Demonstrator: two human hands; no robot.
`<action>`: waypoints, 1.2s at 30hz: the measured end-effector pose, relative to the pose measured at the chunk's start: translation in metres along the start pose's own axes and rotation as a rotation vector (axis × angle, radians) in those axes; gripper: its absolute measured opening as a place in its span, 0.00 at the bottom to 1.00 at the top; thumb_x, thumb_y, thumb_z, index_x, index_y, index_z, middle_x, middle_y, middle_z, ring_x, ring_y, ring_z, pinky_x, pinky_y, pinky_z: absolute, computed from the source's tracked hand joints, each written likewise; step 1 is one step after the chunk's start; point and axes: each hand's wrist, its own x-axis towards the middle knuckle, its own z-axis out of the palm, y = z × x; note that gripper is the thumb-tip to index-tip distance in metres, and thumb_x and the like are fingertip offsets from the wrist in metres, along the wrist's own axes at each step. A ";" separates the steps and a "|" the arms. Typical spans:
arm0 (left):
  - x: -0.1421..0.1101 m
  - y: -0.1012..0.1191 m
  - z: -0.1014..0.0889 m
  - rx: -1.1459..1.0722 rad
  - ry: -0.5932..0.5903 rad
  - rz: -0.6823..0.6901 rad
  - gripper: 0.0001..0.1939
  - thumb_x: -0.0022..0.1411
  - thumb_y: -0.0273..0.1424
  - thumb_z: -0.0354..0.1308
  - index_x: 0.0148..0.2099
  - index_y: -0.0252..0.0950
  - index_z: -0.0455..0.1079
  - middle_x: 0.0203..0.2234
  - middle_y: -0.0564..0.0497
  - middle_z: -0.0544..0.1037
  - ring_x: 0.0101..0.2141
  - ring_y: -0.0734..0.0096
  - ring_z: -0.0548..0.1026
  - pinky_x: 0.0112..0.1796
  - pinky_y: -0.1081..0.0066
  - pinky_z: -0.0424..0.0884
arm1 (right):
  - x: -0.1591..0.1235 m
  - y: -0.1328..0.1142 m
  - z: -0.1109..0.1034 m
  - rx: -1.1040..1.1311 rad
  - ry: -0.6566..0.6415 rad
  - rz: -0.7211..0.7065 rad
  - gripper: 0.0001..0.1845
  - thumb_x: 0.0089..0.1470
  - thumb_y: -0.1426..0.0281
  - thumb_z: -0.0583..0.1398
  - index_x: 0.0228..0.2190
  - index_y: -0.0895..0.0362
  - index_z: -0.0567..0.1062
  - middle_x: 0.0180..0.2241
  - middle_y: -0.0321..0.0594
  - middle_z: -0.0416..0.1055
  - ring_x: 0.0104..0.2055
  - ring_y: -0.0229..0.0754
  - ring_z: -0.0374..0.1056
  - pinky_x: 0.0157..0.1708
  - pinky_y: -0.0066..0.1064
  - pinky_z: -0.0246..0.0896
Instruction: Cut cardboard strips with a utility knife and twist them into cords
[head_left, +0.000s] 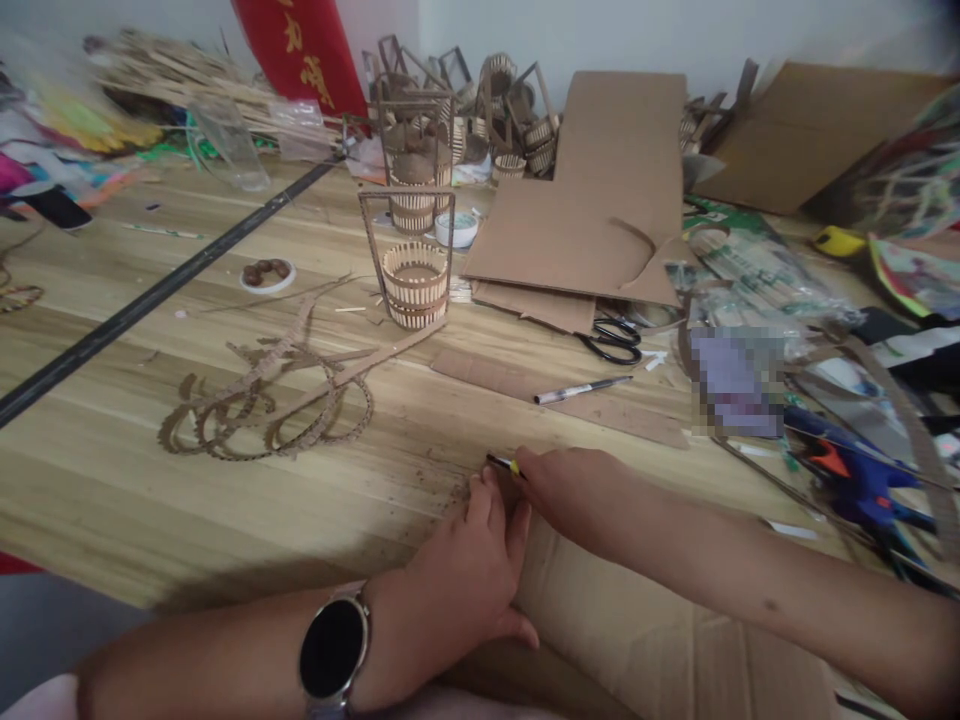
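A sheet of brown cardboard (pixel 652 630) lies at the table's front edge, under both my hands. My left hand (pixel 476 550), with a watch on its wrist, rests on the sheet's left end, fingers stretched out and thumb apart. Touching close by, my right hand (pixel 562 490) is closed around a yellow and black utility knife (pixel 504 464); most of its handle is hidden in the fist. The knife's dark tip points left, just above my left fingertips. Small brown scraps (pixel 431 470) are scattered on the wood left of the hands.
Ahead stands a small stick bucket (pixel 415 285) with a tall handle. Curled cardboard strips (pixel 277 400) lie left of it. A pen (pixel 581 390) rests on a cardboard strip (pixel 480 375), near black scissors (pixel 615 342). A blue glue gun (pixel 862 480) lies at right, among clutter.
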 end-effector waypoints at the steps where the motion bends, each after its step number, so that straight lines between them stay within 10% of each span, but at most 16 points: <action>1: 0.000 0.000 0.000 -0.001 -0.004 0.003 0.59 0.51 0.63 0.59 0.70 0.22 0.52 0.61 0.15 0.59 0.59 0.35 0.67 0.46 0.57 0.74 | 0.000 0.000 0.000 -0.011 0.002 -0.008 0.12 0.60 0.79 0.55 0.39 0.61 0.79 0.32 0.46 0.81 0.33 0.48 0.79 0.27 0.30 0.69; 13: -0.002 0.001 0.007 0.020 0.047 -0.009 0.55 0.51 0.63 0.58 0.68 0.27 0.58 0.60 0.18 0.62 0.57 0.35 0.69 0.42 0.57 0.74 | -0.012 0.019 0.027 -0.062 0.009 -0.032 0.15 0.51 0.85 0.56 0.36 0.60 0.78 0.29 0.46 0.79 0.31 0.51 0.78 0.23 0.33 0.64; 18: -0.004 0.001 -0.002 -0.002 0.004 -0.042 0.56 0.47 0.64 0.61 0.67 0.29 0.61 0.61 0.21 0.62 0.57 0.36 0.70 0.42 0.58 0.74 | -0.047 0.057 0.024 0.118 -0.067 0.062 0.12 0.64 0.70 0.53 0.37 0.56 0.77 0.32 0.46 0.80 0.34 0.49 0.78 0.27 0.32 0.62; 23: 0.006 -0.013 -0.030 0.045 0.085 0.003 0.44 0.57 0.57 0.59 0.60 0.23 0.67 0.53 0.25 0.73 0.49 0.47 0.74 0.42 0.61 0.72 | -0.051 0.094 0.047 -0.057 0.115 0.353 0.20 0.67 0.66 0.48 0.54 0.58 0.70 0.42 0.51 0.75 0.34 0.48 0.75 0.24 0.30 0.59; 32: 0.044 -0.025 -0.037 -0.050 0.073 0.228 0.29 0.54 0.46 0.69 0.48 0.27 0.72 0.43 0.42 0.74 0.46 0.54 0.71 0.44 0.63 0.69 | -0.056 0.083 0.100 -0.066 0.554 0.236 0.25 0.65 0.66 0.51 0.59 0.64 0.67 0.47 0.56 0.72 0.49 0.53 0.68 0.48 0.43 0.65; 36: 0.043 -0.034 -0.037 -0.200 0.025 0.208 0.27 0.52 0.48 0.70 0.43 0.31 0.71 0.39 0.46 0.73 0.42 0.58 0.72 0.39 0.66 0.67 | -0.089 0.071 0.111 0.237 0.466 0.087 0.20 0.65 0.57 0.52 0.47 0.54 0.77 0.39 0.48 0.75 0.43 0.50 0.70 0.43 0.41 0.67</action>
